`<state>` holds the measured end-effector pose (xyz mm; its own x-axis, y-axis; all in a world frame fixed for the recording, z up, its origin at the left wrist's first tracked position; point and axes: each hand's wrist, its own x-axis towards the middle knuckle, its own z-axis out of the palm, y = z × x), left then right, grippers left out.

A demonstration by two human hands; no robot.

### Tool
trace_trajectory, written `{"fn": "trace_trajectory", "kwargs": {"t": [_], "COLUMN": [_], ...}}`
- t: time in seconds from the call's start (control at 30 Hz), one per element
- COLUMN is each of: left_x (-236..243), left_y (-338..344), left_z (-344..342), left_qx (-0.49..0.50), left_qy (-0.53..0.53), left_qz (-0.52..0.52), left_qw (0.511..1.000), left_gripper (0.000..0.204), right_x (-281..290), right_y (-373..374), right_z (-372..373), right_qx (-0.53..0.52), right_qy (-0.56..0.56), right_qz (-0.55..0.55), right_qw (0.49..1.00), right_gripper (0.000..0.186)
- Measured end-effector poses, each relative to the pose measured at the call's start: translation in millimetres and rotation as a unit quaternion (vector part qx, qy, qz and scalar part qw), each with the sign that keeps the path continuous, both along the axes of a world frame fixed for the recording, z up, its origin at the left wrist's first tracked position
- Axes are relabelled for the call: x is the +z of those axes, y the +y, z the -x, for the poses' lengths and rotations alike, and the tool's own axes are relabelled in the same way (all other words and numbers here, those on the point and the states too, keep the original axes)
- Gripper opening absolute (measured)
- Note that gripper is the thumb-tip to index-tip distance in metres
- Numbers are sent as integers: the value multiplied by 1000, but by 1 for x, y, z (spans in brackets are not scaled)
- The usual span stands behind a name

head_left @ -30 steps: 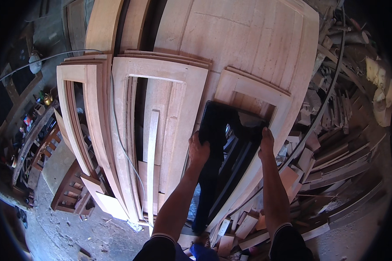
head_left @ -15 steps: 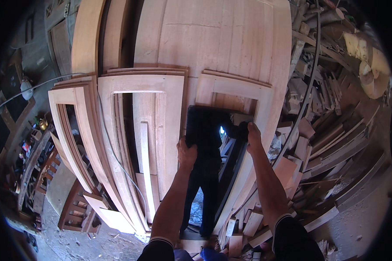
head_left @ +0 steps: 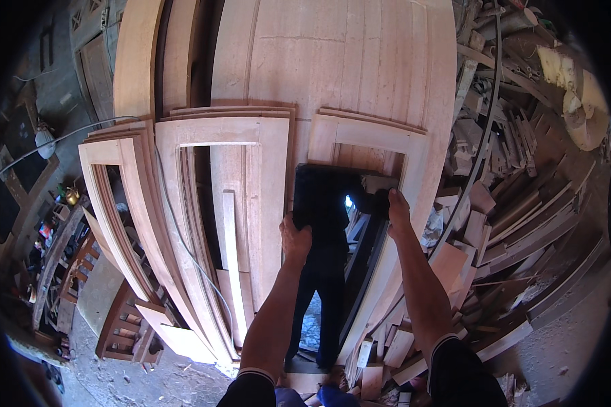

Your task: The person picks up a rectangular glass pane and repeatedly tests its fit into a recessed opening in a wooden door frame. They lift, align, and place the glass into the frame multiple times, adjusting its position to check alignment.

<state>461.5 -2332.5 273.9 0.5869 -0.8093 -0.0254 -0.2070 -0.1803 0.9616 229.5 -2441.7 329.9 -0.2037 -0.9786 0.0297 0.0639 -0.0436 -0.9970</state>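
Observation:
Upright in front of me stands a dark, glossy glass pane [head_left: 322,237], with a black person-shaped reflection and a bright spot of light in it. My left hand [head_left: 297,235] is closed on the pane's left edge. At its upper right edge my right hand [head_left: 398,211] grips with the thumb on the near face; the fingers behind are hidden. The pane leans before a pale wooden frame [head_left: 415,159], whose opening shows above the pane's top edge. To the left, a stack of similar wooden frames [head_left: 271,132] leans on a wide wooden panel [head_left: 346,61].
Another stack of narrow wooden frames [head_left: 105,150] leans farther left, with a thin cable [head_left: 176,234] across the frames. A loose pale strip [head_left: 231,258] stands in one opening. Wood offcuts [head_left: 502,251] cover the right side. A slatted wooden piece [head_left: 119,329] lies at lower left.
The whole scene sits slightly farther right in the picture. Both hands keep their hold on the glass pane.

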Motion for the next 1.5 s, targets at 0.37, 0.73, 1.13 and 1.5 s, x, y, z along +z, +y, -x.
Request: {"fn": "trace_trajectory", "kwargs": {"t": [0.37, 0.73, 1.13, 1.5], "left_x": [-7, -8, -29, -9], "left_y": [-3, 1, -5, 4], "left_z": [5, 14, 28, 31], "left_qx": [-15, -26, 6, 6], "left_qy": [-7, -26, -133, -135], "left_qz": [24, 54, 75, 33], "left_qw": [1000, 998, 988, 990], "left_gripper": [75, 81, 78, 75], "right_x": [-15, -15, -39, -32], "right_y": [-7, -4, -23, -14], "right_z": [14, 11, 30, 33], "right_qx": [63, 3, -49, -48], "right_qy": [-58, 36, 41, 59], "right_qz": [26, 86, 130, 103], "right_qw": [996, 996, 989, 992], "right_gripper": [40, 41, 33, 37]}}
